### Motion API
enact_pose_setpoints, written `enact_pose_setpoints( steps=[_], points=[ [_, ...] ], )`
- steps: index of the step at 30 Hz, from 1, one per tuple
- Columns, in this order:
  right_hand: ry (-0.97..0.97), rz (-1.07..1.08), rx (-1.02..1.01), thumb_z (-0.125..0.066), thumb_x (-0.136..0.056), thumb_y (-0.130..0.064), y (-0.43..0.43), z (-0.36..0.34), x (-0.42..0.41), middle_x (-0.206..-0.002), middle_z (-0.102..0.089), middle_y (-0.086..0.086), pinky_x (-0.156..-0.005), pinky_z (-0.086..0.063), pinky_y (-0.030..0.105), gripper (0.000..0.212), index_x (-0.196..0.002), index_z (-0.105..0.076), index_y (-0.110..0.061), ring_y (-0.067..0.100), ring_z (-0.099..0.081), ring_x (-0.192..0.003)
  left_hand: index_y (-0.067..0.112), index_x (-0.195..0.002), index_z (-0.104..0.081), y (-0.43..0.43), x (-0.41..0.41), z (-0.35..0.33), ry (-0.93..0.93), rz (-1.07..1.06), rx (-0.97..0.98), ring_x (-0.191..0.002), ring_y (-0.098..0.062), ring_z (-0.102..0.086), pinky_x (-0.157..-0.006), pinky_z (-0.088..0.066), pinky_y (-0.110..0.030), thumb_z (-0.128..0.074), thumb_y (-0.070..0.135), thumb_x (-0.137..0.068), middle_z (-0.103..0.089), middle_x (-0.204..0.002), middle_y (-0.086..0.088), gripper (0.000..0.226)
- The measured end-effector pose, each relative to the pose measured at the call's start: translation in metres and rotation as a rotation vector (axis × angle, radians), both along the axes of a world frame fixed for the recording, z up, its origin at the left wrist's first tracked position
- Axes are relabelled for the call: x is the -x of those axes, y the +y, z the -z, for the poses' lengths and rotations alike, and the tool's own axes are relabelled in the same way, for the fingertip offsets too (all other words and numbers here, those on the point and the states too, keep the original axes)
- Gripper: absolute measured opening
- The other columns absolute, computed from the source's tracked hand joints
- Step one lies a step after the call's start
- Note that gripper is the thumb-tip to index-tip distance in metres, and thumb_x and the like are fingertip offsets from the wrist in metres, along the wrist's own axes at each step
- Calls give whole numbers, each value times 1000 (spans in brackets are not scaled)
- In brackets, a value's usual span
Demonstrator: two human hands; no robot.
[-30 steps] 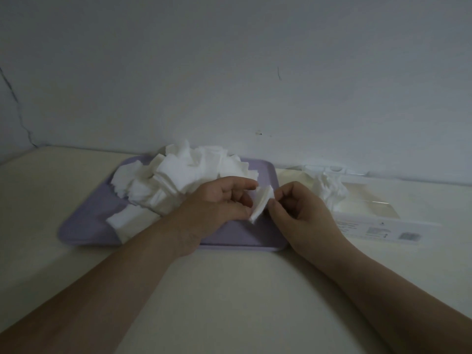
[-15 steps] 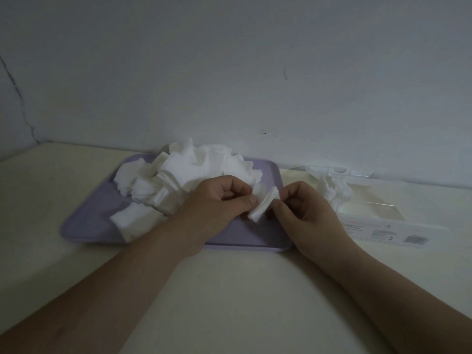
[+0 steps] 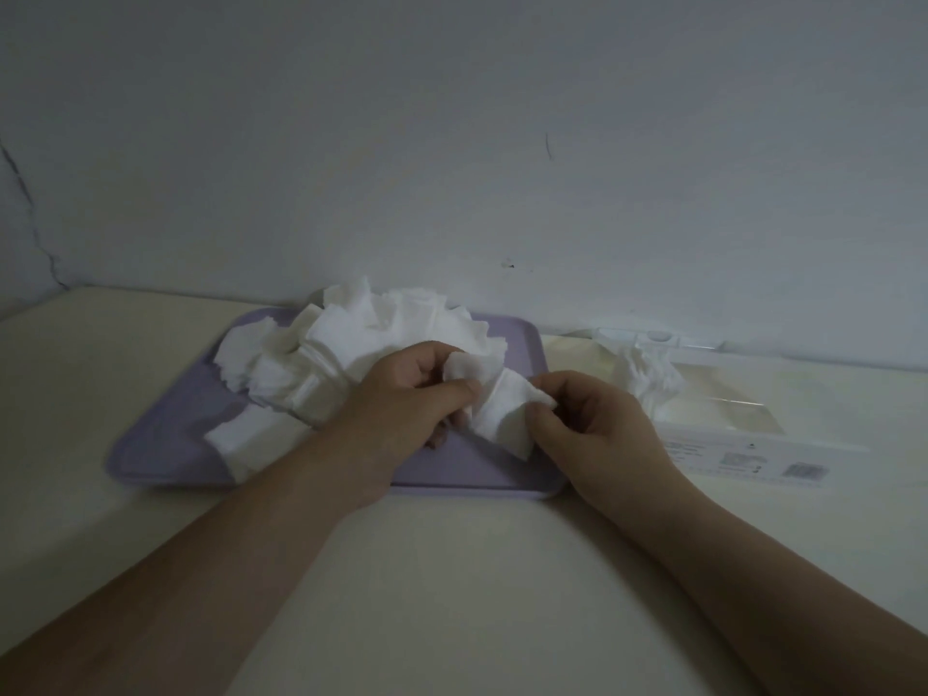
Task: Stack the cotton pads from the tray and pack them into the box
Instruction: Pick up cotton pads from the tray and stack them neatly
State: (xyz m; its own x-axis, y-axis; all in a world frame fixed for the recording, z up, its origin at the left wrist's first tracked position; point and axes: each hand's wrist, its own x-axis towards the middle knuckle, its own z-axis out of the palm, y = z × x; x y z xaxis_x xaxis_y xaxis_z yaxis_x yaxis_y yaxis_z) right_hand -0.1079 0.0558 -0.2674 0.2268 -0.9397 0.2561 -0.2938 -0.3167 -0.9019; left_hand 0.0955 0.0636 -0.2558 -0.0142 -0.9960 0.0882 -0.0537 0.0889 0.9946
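Smooth cream tabletop [image 3: 452, 585]: hands [image 3: 401, 409] [image 3: 597, 424] pinch fluffy cotton pads [image 3: 502, 414] (square-cut).

White cotton pads [image 3: 361, 339] heaped on lilac tray [image 3: 165, 444]; white box [image 3: 743, 439] beside.

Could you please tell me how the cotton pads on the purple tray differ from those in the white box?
The white cotton pads on the purple rectangular tray form a large heap; the white cotton pads in the white box form a small clump. The tray heap sprawls across its far half; the box clump sits bunched at its left end. Both are white and untidy.
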Motion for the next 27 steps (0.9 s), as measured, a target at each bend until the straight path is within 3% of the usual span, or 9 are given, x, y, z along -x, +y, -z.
enact_pose_setpoints(
  steps=[3, 6, 10, 12, 15, 16, 20, 24, 27],
  points=[
    [-16, 103, 15, -67, -95, -19, -1, 1, 0, -80, -75, -1, -63, -51, 21, 6, -90, -69, -21, 8, -65, -68, 15, -87, -72, -2, -4, -2, 184, -26, 9, -74, -18, -61, -55, -36, -29, -72, 13, -83, -71, -86, -9, 5],
    [-37, 168, 41, -66, -95, -23, -1, 1, -1, -81, -74, 7, -64, -50, 30, 7, -92, -61, -20, 20, -67, -69, 21, -86, -73, -2, -7, -4, 275, -3, 37, -88, -15, -62, -66, -41, -29, -76, 22, -71, -74, -98, -5, 15],
    [-42, 41, -12, -60, -101, -22, -1, 1, -3, -85, -80, 4, -78, -56, 52, 10, -111, -59, -21, 40, -71, -87, 20, -87, -74, 1, -4, -1, 173, 84, 34, -87, -22, -58, -70, -46, -30, -80, 19, -78, -75, -94, -7, 11],
    [-36, -27, -16, -60, -102, -25, 0, 0, -4, -90, -81, 0, -84, -56, 53, 17, -119, -64, -25, 37, -73, -92, 19, -86, -72, 2, -1, 0, 88, 94, 38, -79, -23, -52, -68, -45, -28, -79, 12, -86, -73, -86, -3, 9],
    [-50, -60, -20, -61, -102, -19, 0, -3, -1, -93, -81, -4, -82, -56, 26, 14, -108, -74, -17, 14, -76, -92, 19, -83, -68, 2, 1, 1, 10, 84, 50, -67, -16, -47, -63, -43, -26, -75, 10, -90, -65, -78, -1, 13],
    [-69, -66, -41, -61, -101, -16, 1, -3, -1, -93, -81, -2, -82, -56, 23, 13, -105, -74, -15, 13, -76, -91, 20, -81, -68, 2, 2, 2, -8, 82, 51, -64, -14, -45, -61, -42, -26, -75, 11, -90, -62, -76, -1, 15],
    [-212, 6, -167, -61, -97, -6, -3, 1, -6, -94, -79, 12, -86, -55, 42, 10, -105, -65, -9, 35, -73, -98, 15, -89, -66, 0, 1, 4, 8, 70, 65, -62, -10, -48, -58, -41, -26, -71, 10, -94, -62, -74, 0, 9],
    [-246, 59, -200, -65, -96, -14, -3, 2, -12, -98, -79, 8, -98, -56, 52, 12, -109, -65, -17, 30, -74, -100, 4, -103, -67, -1, -2, 2, 169, 85, 69, -67, -14, -57, -59, -42, -29, -72, 10, -92, -68, -83, -9, 13],
    [-249, -69, -162, -63, -101, -19, -1, 2, -13, -109, -79, 3, -106, -52, 48, 18, -117, -72, -18, 22, -73, -111, 1, -104, -65, -2, 1, 4, 90, 74, 75, -69, -12, -61, -60, -42, -28, -70, 9, -94, -72, -81, -6, 14]
  ],
)
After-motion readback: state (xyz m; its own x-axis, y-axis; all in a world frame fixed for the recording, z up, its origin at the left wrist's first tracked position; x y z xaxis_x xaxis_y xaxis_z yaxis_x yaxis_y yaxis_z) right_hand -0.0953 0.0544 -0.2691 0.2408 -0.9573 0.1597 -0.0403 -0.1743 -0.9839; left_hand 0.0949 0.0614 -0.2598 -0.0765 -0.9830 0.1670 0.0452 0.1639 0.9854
